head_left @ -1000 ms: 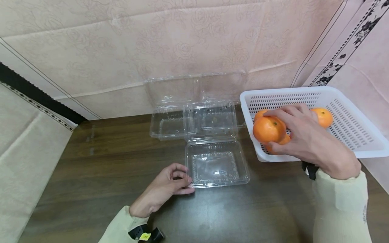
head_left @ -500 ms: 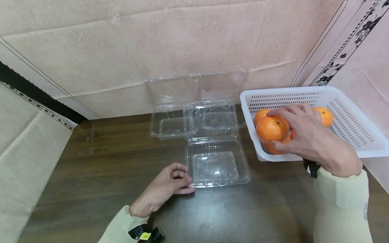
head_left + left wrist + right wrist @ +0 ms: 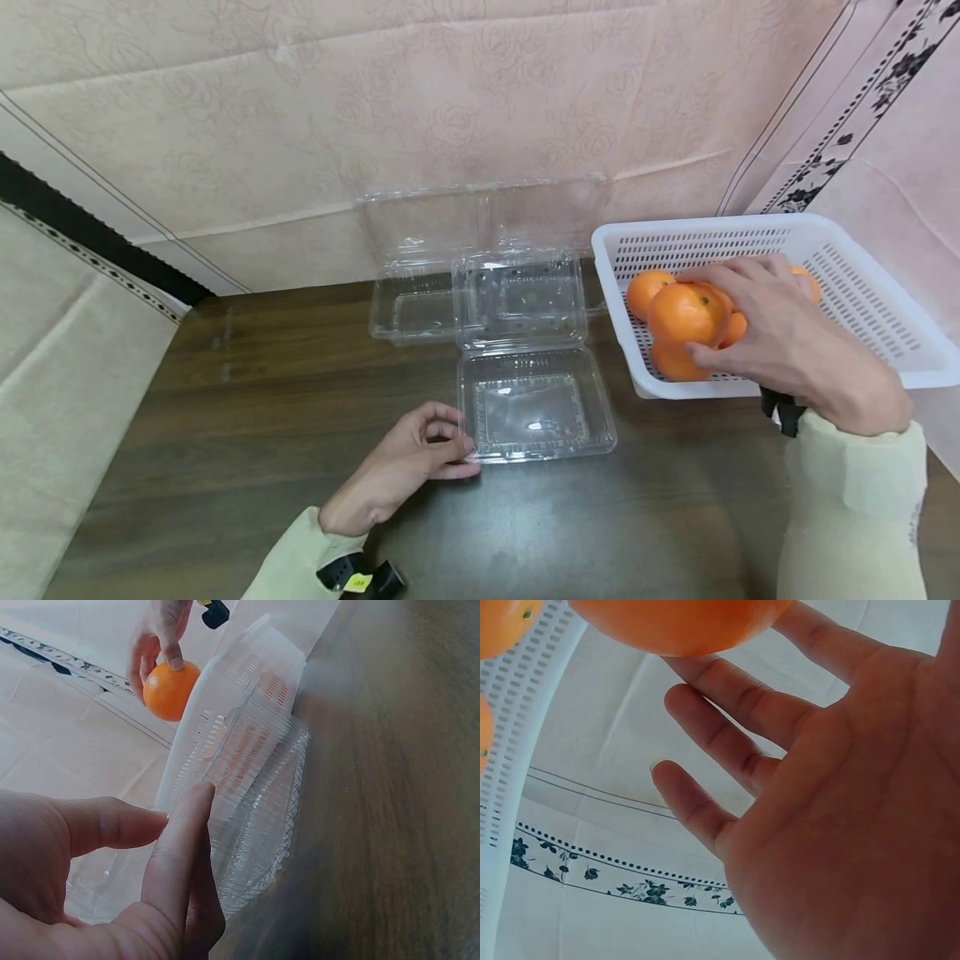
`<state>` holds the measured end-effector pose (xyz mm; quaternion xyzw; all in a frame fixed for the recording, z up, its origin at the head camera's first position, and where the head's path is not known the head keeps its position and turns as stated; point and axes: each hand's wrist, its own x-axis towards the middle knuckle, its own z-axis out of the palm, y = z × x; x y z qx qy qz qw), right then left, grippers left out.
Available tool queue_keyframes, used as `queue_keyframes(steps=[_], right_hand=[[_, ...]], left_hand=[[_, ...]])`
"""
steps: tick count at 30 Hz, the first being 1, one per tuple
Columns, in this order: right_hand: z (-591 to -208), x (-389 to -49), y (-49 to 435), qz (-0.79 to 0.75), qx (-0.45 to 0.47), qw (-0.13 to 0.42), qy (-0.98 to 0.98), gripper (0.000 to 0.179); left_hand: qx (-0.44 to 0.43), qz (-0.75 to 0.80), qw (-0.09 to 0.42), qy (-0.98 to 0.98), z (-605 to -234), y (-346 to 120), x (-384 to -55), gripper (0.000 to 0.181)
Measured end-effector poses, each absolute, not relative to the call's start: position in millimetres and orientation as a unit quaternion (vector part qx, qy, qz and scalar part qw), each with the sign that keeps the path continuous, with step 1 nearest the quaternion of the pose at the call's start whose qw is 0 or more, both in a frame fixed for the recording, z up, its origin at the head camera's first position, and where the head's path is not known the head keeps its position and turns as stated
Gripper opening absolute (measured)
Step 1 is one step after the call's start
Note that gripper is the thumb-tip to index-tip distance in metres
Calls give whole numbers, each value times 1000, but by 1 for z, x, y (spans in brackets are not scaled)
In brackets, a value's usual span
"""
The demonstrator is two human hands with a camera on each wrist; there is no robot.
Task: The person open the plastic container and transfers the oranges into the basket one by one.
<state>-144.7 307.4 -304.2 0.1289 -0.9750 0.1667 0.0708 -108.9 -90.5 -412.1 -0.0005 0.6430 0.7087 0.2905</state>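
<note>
My right hand [image 3: 783,333] grips an orange [image 3: 684,312] above the left part of a white slotted basket [image 3: 862,242]. In the left wrist view that orange [image 3: 171,691] is held in the fingertips, above the basket's rim. Several more oranges lie in the basket below, partly hidden by the hand, among them one orange [image 3: 648,293] at the left. My left hand [image 3: 408,467] pinches the near left corner of a clear plastic clamshell container [image 3: 534,408], whose empty near half lies flat on the table.
Behind stand more clear plastic containers [image 3: 412,308] with raised lids [image 3: 420,221] against the pale floral cloth [image 3: 450,100]. Dark wood tabletop [image 3: 262,400] spreads to the left and front. The basket sits close to the cloth on the right.
My right hand has shifted a little to the right with the orange, uncovering more of the oranges at the basket's left. My left hand and the container have stayed put.
</note>
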Motion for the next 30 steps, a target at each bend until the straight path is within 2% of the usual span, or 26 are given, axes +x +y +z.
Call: queue_keyframes(steps=[7, 13, 30], right_hand=[[-307, -145, 313, 168, 139, 92, -971, 68], [-307, -145, 316, 171, 118, 73, -975, 69], [-307, -145, 323, 173, 101, 60, -978, 68]], left_hand=[[0, 707, 290, 645, -413, -91, -109, 45], [-2, 707, 290, 645, -412, -91, -109, 45], [0, 706, 289, 646, -413, -91, -109, 46]])
